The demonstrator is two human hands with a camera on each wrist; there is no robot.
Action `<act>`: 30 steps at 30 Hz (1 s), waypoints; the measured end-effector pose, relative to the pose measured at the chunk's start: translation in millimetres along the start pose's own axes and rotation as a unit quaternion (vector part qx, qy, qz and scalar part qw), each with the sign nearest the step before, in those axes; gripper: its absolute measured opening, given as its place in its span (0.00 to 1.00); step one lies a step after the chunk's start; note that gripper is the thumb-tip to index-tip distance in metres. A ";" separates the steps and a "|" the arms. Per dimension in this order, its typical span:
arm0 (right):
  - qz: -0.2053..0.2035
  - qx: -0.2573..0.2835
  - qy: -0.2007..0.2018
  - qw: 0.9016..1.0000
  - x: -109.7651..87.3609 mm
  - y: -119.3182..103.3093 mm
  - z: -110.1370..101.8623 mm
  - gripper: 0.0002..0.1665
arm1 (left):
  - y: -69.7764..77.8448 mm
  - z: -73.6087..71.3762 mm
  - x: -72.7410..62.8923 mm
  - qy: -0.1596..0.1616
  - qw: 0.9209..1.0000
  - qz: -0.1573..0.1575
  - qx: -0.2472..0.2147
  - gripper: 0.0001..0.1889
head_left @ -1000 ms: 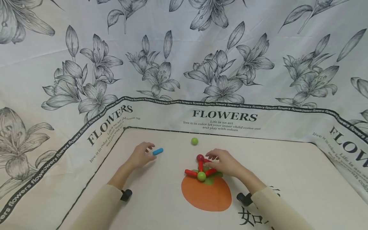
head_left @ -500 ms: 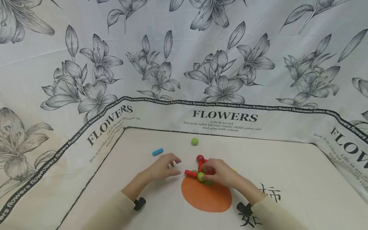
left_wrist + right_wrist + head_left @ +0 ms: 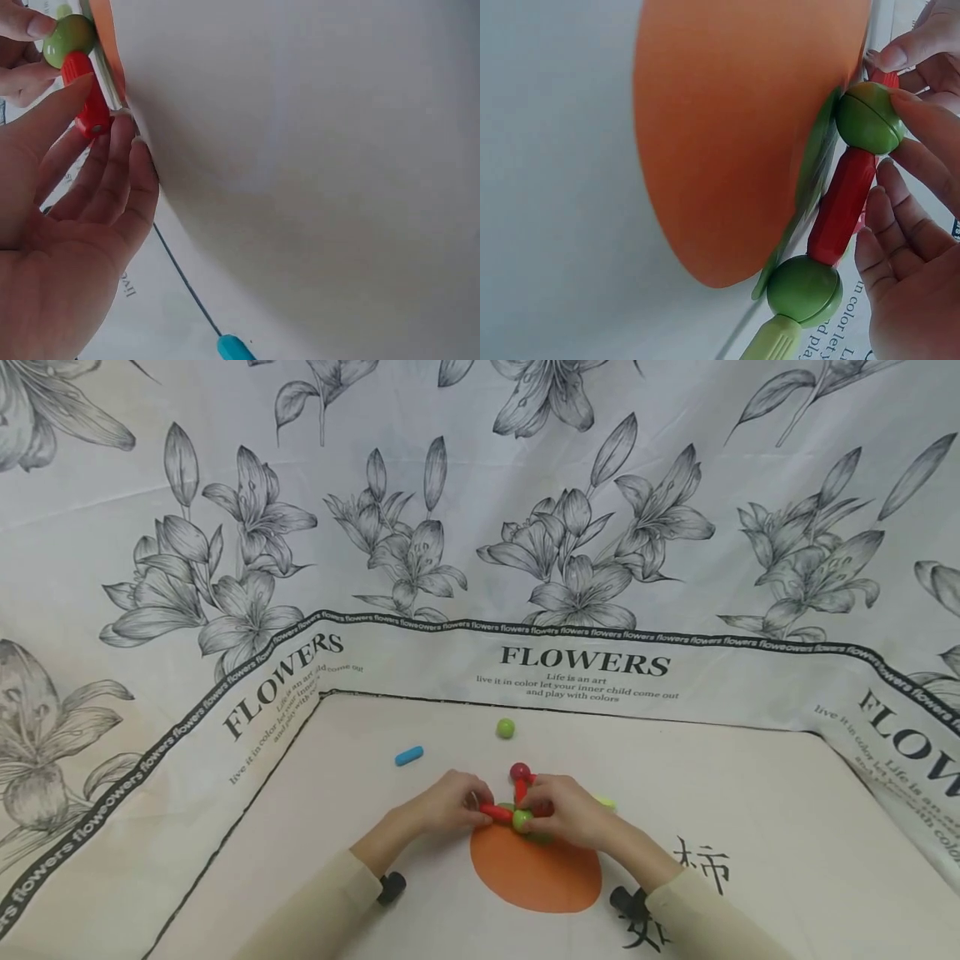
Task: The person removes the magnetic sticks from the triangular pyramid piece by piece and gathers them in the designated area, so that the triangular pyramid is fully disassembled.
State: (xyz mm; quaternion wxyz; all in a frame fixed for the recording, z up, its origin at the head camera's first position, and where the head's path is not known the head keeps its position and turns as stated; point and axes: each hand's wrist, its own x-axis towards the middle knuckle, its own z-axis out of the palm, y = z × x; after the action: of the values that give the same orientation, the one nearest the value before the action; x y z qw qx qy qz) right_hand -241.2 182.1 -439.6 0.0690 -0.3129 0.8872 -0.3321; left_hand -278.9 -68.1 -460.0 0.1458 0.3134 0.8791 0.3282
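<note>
A glossy green ball (image 3: pixel 522 821) is showing near the far edge of an orange print (image 3: pixel 536 872). A red rod (image 3: pixel 497 813) is meeting it from the person's left, its outer end showing a small hole. A faceted red rod (image 3: pixel 841 206) is linking that ball to another green ball (image 3: pixel 804 291), from which a pale green rod (image 3: pixel 771 339) is extending.

One crimson ball (image 3: pixel 520 772); beyond it, one green ball (image 3: pixel 506 727); nearer, two joined green balls (image 3: pixel 869 118). Around it, at least four red rods (image 3: pixel 495 812). Left, one blue rod (image 3: pixel 408 756), one left hand (image 3: pixel 450 802); right, one lime rod (image 3: pixel 775 339), one right hand (image 3: pixel 573 810).
</note>
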 end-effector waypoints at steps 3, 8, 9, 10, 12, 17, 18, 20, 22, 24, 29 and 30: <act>-0.001 0.003 0.001 1.000 0.7 0.6 0.0 0.08 | -0.3 -0.7 3.1 0.002 1.000 -0.002 0.009 0.07; 0.001 0.001 0.000 1.000 1.0 1.5 0.2 0.08 | -0.8 -1.1 5.0 0.004 1.000 -0.002 0.024 0.06; 0.001 0.001 0.000 1.000 1.1 1.4 0.1 0.08 | -0.8 -1.3 5.1 0.005 1.000 -0.003 0.024 0.06; 0.003 0.001 -0.001 1.000 1.3 1.3 0.1 0.08 | -0.6 -1.6 5.1 0.005 1.000 -0.004 0.024 0.06; 0.003 0.001 0.000 1.000 1.7 1.2 -0.1 0.08 | -0.4 -2.0 5.4 0.004 1.000 -0.007 0.023 0.06; 0.004 0.004 0.000 1.000 2.1 1.6 0.6 0.08 | 0.4 -2.8 5.9 0.000 1.000 -0.015 0.020 0.07; 0.003 0.004 0.000 1.000 2.1 1.8 0.8 0.08 | 0.7 -3.0 5.8 0.000 1.000 -0.018 0.019 0.06; 0.000 0.005 0.000 1.000 2.0 2.0 1.3 0.08 | 1.0 -3.5 5.4 0.006 0.999 -0.026 0.017 0.06; 0.000 0.006 0.000 1.000 2.0 2.4 1.7 0.08 | 1.1 -3.9 5.0 0.011 0.999 -0.038 0.012 0.05; 0.001 0.006 -0.001 1.000 2.0 2.8 1.8 0.08 | 0.8 -4.3 4.5 0.017 0.999 -0.045 0.004 0.04; 0.008 0.004 -0.002 1.000 2.3 2.6 0.8 0.08 | -0.8 -6.5 2.1 0.024 0.999 -0.041 0.002 0.05; 0.009 0.004 -0.002 1.000 2.4 2.4 0.5 0.08 | -1.3 -7.6 1.1 0.027 0.999 -0.041 0.003 0.06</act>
State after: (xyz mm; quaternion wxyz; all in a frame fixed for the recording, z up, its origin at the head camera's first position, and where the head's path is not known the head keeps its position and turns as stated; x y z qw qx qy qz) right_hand -244.1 181.8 -441.3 0.0746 -0.3056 0.8885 -0.3342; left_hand -283.8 -71.8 -455.3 0.1342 0.2682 0.8961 0.3272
